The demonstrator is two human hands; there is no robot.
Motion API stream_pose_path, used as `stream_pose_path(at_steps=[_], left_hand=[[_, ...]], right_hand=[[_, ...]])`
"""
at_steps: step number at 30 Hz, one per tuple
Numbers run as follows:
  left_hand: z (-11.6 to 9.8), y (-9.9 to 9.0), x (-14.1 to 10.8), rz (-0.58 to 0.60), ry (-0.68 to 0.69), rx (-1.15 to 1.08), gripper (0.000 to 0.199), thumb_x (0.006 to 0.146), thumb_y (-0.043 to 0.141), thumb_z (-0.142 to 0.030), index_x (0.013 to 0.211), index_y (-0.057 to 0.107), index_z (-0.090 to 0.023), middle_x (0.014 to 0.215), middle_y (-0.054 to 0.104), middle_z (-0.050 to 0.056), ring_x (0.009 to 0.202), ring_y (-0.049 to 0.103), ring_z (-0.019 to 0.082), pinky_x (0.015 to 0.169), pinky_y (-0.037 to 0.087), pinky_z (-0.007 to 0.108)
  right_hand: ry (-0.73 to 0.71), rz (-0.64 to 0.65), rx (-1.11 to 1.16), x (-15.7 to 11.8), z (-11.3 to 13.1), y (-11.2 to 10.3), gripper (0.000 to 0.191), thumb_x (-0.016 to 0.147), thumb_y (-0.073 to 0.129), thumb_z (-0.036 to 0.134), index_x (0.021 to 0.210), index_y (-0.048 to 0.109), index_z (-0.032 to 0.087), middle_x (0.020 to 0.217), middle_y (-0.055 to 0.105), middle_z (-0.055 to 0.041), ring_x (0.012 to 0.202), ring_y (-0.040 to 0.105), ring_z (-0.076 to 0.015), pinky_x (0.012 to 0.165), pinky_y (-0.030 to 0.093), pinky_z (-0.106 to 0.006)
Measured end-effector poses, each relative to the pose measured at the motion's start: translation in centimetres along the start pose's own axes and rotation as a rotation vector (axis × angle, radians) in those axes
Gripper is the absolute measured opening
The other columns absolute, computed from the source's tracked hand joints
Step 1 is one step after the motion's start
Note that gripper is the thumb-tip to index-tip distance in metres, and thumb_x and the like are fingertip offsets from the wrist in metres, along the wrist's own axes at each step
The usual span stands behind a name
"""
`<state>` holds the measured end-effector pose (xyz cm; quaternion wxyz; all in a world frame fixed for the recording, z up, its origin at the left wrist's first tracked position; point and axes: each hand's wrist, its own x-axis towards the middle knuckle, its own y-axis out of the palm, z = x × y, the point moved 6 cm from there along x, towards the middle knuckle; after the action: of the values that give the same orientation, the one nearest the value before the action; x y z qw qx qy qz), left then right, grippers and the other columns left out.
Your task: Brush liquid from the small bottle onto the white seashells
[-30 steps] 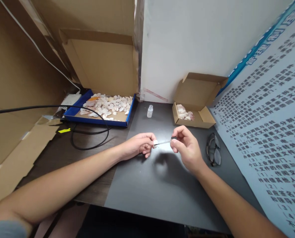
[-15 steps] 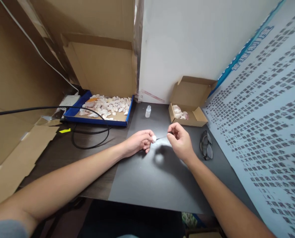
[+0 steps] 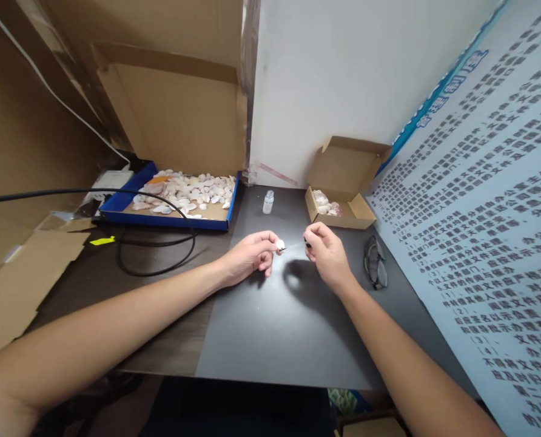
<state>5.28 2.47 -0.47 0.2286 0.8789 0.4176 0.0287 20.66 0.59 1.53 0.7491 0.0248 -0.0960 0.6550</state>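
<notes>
Between the thumb and fingertips of my left hand [image 3: 251, 260] is a small white shell [image 3: 280, 244], pinched above the dark mat. My right hand [image 3: 325, 254] is closed around the black cap [image 3: 307, 241] of a thin-stemmed brush. The stem points left, and its dark tip [image 3: 282, 249] is at the shell's lower edge; whether they touch, I cannot tell. Beyond my hands, a small clear glass bottle [image 3: 268, 202] with whitish contents stands upright and uncapped.
A blue-edged tray [image 3: 161, 223] of shells lies at the back left, with a black cable [image 3: 156, 271] looping before it. An open cardboard box [image 3: 343, 221] holding shells stands back right. Sunglasses [image 3: 376, 262] lie right of my right hand. A printed poster [image 3: 489, 200] flanks the right side.
The whole view has shifted a little. The brush tip has moved slightly to the lower edge of the shell, and my right hand has turned a little. Both hands keep their hold.
</notes>
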Motion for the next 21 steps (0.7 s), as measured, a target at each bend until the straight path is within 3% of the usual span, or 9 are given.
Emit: stream_pose_path(at_steps=[4, 10, 15, 21], left_hand=[[0.0, -0.1, -0.2, 0.01, 0.011, 0.015, 0.018, 0.074, 0.07, -0.024, 0.082, 0.057, -0.014, 0.077, 0.058, -0.003, 0.044, 0.039, 0.002, 0.046, 0.047, 0.022], [0.0, -0.3, -0.3, 0.028, -0.008, 0.013, 0.017, 0.076, 0.071, -0.025, 0.083, 0.06, -0.014, 0.063, 0.048, -0.007, 0.046, 0.037, 0.003, 0.048, 0.047, 0.022], [0.0, -0.4, -0.2, 0.053, -0.022, -0.016, 0.016, 0.076, 0.071, -0.024, 0.084, 0.061, -0.014, 0.06, 0.046, -0.008, 0.046, 0.037, 0.004, 0.05, 0.048, 0.022], [0.2, -0.5, -0.1, 0.066, -0.034, -0.021, 0.014, 0.076, 0.07, -0.02, 0.083, 0.06, -0.014, 0.064, 0.048, -0.006, 0.048, 0.037, 0.004, 0.05, 0.048, 0.022]], right_hand=[[-0.102, -0.049, -0.164, 0.0, 0.9, -1.0, 0.021, 0.086, 0.062, 0.035, 0.077, 0.049, 0.021, 0.053, 0.037, 0.0094, 0.046, 0.033, -0.0078, 0.047, 0.025, -0.023], [-0.129, 0.01, -0.032, -0.3, 1.8, -0.9, 0.023, 0.086, 0.064, 0.037, 0.081, 0.046, 0.023, 0.055, 0.04, 0.0095, 0.044, 0.035, -0.008, 0.045, 0.027, -0.024], [-0.177, -0.014, -0.222, -0.8, 2.7, -0.8, 0.021, 0.082, 0.065, 0.027, 0.078, 0.045, 0.023, 0.056, 0.036, 0.0092, 0.047, 0.031, -0.0082, 0.047, 0.026, -0.024], [-0.148, 0.049, -0.159, -0.8, 2.4, -0.5, 0.02, 0.081, 0.061, 0.025, 0.078, 0.041, 0.024, 0.061, 0.038, 0.0078, 0.048, 0.034, -0.0087, 0.048, 0.028, -0.025]])
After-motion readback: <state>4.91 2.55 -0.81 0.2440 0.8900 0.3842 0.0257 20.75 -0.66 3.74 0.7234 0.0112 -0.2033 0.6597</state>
